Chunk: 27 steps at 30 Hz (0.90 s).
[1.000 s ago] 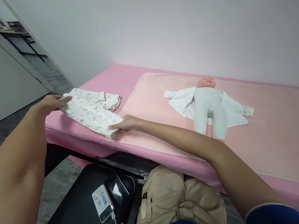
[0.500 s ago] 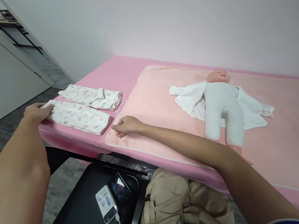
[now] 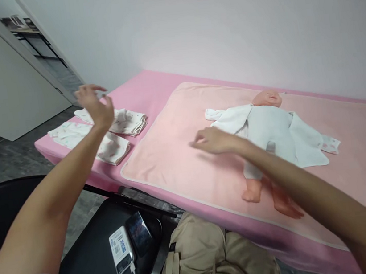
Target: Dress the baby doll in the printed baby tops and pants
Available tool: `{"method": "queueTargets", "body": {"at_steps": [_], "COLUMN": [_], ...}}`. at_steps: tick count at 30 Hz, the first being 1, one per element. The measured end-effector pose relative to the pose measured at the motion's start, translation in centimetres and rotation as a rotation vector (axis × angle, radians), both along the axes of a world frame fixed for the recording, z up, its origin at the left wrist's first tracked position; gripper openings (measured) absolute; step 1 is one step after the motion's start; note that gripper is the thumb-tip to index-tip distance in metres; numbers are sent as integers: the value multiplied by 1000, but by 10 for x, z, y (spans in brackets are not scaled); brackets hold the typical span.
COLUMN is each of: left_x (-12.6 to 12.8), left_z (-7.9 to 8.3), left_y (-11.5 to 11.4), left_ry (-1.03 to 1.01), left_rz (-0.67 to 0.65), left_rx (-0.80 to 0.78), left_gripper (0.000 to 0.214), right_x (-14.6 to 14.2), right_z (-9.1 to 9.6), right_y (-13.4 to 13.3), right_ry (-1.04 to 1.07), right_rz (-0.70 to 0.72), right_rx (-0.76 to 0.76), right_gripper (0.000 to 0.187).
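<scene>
My left hand [image 3: 96, 107], its fingers spread and holding nothing, is raised over two folded baby garments. The nearer folded garment [image 3: 114, 148] is white with a small print and partly covered by my forearm. Behind it is the other folded garment [image 3: 131, 122]. My right hand [image 3: 216, 140] hovers over the peach mat [image 3: 163, 168], fingers loosely bent and apart, slightly blurred, with nothing in them. Just right of it, a baby doll [image 3: 264, 124] in white lies on its back. A spread-out white baby top [image 3: 308, 145] lies under it. My right forearm crosses in front of the doll's legs.
The mat lies on a bed or table with a pink cover [image 3: 158, 81] against a white wall. In front is a black chair [image 3: 85, 262] holding a white power bank [image 3: 121, 249] with a cable and a dark phone [image 3: 139, 233]. A door [image 3: 0, 84] is at left.
My left hand has let go of the nearer folded garment and risen up and right. My right hand has moved right from the mat's corner toward the doll. The view has shifted slightly.
</scene>
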State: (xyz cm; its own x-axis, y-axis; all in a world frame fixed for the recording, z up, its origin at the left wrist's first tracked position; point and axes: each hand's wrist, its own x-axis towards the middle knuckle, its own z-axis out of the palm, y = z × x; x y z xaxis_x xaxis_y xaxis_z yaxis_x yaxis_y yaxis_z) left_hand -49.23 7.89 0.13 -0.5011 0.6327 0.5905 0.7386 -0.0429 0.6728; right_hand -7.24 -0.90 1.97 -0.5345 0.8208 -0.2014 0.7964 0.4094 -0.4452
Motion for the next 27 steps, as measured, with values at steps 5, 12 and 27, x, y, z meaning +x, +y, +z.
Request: {"method": "queueTargets", "body": {"at_steps": [5,12,27], "left_x": [186,420,428], "left_z": [-22,-64,-81], "left_y": [38,32,46], "left_ry": [275,571,560], "left_rz": [-477,-845,-724], "left_rx": [128,-74,-286], "left_gripper": [20,50,44], "right_x": [152,202,155], "right_z": [13,-31,-27], "right_y": [65,83,119], "right_ry": [-229,-221,-394], "right_rz": [-486,-478,-397], "right_rx": [333,568,425], "right_gripper": [55,60,67]}}
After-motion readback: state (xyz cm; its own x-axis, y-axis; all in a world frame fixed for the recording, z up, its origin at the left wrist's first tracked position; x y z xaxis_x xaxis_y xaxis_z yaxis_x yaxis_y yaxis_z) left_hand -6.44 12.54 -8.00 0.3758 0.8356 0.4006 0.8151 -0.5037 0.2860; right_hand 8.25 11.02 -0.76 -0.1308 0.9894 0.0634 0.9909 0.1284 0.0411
